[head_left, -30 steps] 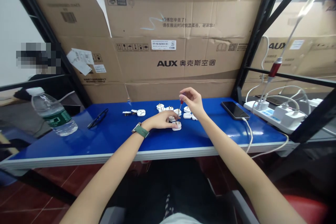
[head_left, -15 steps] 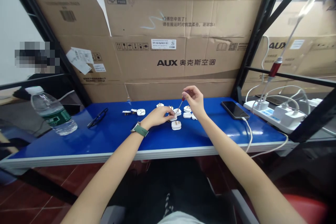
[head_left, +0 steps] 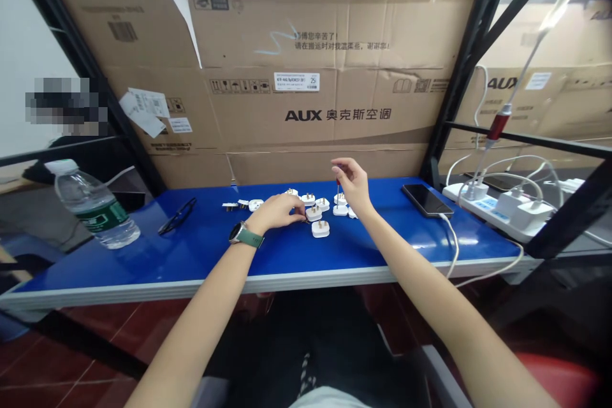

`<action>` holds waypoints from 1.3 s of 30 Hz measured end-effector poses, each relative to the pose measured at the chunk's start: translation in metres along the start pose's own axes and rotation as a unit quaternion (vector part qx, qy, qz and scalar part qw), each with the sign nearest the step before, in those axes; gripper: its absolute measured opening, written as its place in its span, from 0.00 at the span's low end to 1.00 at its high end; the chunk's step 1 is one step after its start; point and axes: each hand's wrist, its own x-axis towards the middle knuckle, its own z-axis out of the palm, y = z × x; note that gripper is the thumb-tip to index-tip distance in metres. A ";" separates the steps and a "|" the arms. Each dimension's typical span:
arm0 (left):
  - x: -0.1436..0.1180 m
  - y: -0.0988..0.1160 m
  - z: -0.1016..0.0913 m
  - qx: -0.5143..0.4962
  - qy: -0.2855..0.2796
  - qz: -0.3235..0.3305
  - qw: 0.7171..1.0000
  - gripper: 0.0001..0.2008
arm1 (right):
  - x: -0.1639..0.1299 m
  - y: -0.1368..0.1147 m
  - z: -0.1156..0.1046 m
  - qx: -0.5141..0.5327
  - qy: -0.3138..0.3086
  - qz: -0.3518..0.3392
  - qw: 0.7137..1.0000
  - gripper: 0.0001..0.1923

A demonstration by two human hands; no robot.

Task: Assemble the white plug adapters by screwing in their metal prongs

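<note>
Several small white plugs with metal pins lie on the blue table in front of me. My left hand, with a green-strapped watch on its wrist, rests on the table with its fingertips at a plug in the cluster; whether they grip it is unclear. My right hand is raised just above the plugs and pinches a small red-handled screwdriver, its tip pointing down at the cluster.
A water bottle lies at the left, with black glasses beside it. A phone on a white cable and a power strip with chargers sit at the right. Cardboard boxes wall the back.
My left hand has let go of the nearest plug and slid left and back to another. The right hand has lifted the screwdriver from that plug and holds it upright.
</note>
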 end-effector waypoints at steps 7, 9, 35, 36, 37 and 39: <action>0.000 -0.001 0.004 -0.003 -0.004 0.004 1.000 0.08 | 0.000 0.000 -0.001 -0.013 -0.013 -0.005 1.000 0.17; -0.001 -0.001 0.003 -0.005 0.001 0.002 1.000 0.10 | -0.001 0.001 0.000 -0.026 -0.017 -0.009 0.999 0.18; 0.003 0.040 0.009 -0.106 -0.041 0.111 0.987 0.15 | -0.005 0.016 -0.001 -0.292 -0.198 0.109 0.929 0.29; 0.003 0.040 0.008 -0.106 -0.041 0.110 0.987 0.15 | -0.005 0.017 -0.002 -0.289 -0.192 0.117 0.931 0.30; 0.003 0.039 0.008 -0.105 -0.040 0.108 0.988 0.15 | -0.005 0.017 -0.002 -0.285 -0.183 0.127 0.932 0.30; 0.003 0.036 0.006 -0.102 -0.020 0.099 0.990 0.14 | -0.004 0.017 -0.003 -0.279 -0.158 0.144 0.936 0.31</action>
